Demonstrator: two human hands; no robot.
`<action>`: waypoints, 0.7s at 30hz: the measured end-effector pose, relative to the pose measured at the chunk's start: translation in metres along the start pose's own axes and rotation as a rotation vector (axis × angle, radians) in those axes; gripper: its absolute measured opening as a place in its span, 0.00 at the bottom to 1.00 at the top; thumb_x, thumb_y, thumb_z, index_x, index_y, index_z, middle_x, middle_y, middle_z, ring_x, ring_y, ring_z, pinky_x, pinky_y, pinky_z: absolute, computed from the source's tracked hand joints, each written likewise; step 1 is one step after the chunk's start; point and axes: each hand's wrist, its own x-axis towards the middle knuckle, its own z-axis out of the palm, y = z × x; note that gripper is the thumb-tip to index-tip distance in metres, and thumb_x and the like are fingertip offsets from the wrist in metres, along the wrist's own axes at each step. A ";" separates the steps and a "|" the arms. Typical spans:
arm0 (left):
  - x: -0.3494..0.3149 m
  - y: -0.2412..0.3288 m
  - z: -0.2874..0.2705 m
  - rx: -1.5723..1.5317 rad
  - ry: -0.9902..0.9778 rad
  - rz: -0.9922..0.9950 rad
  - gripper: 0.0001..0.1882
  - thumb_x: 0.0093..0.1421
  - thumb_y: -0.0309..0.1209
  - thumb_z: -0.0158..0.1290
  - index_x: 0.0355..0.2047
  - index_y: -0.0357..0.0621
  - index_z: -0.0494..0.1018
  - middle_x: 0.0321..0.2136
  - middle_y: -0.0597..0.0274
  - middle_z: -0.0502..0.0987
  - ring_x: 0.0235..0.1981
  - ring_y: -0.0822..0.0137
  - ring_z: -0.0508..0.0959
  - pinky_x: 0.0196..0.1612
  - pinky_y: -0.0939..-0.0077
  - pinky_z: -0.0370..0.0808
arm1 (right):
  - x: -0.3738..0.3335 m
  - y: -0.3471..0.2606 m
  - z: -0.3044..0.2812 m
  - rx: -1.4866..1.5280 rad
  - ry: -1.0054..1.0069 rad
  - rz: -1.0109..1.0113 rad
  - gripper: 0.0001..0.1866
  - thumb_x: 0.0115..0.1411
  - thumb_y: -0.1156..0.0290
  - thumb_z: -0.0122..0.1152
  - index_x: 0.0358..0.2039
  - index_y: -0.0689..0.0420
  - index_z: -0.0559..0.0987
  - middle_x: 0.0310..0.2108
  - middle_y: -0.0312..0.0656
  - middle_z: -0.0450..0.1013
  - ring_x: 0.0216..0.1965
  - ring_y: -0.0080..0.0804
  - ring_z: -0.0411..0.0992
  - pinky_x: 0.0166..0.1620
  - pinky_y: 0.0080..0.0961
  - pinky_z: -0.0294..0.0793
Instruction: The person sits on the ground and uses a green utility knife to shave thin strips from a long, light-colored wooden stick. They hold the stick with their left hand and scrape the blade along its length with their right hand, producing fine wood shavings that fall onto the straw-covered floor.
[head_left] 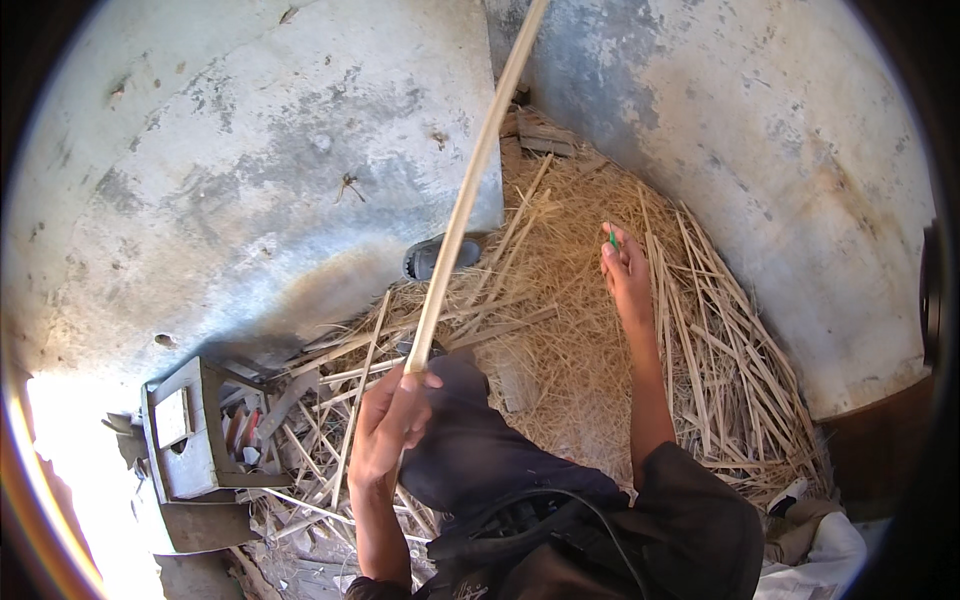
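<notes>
1. The pale wooden strip stands in the left hand, whose fingers are closed round it near its lower part; whether any of it runs on below the fist I cannot tell.
2. Its long axis slants up and to the right, passing in front of the grey sandal and out of view at the upper edge.
3. The right hand is off to the right of the strip, well apart from it, pinching a small green object between thumb and fingers (too small to identify).
4. The relation that seems to matter most is this sideways gap: from the right hand, the strip lies to the left, its held part lower in view.
5. The left hand is the nearer, being on the strip; the right hand shows against the straw-coloured shavings.
</notes>
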 end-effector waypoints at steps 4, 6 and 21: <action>0.007 -0.002 0.007 0.011 -0.061 -0.004 0.24 0.82 0.46 0.44 0.47 0.35 0.78 0.20 0.69 0.67 0.16 0.78 0.64 0.19 0.81 0.61 | -0.023 -0.028 0.030 0.287 -0.104 -0.047 0.21 0.78 0.62 0.59 0.66 0.55 0.79 0.26 0.30 0.73 0.18 0.10 0.56 0.20 0.14 0.54; 0.005 0.000 0.008 -0.005 -0.089 -0.002 0.22 0.82 0.45 0.46 0.52 0.35 0.76 0.20 0.67 0.68 0.17 0.78 0.66 0.19 0.81 0.62 | -0.031 -0.045 0.042 0.403 -0.165 -0.038 0.20 0.78 0.63 0.59 0.66 0.55 0.80 0.27 0.31 0.75 0.18 0.10 0.56 0.20 0.14 0.54; -0.021 0.015 0.021 0.242 -0.065 0.067 0.19 0.83 0.37 0.44 0.59 0.35 0.77 0.26 0.69 0.74 0.21 0.80 0.69 0.26 0.84 0.66 | -0.051 -0.116 0.096 0.668 -0.315 -0.114 0.16 0.72 0.71 0.68 0.56 0.64 0.83 0.33 0.37 0.84 0.21 0.08 0.62 0.23 0.14 0.56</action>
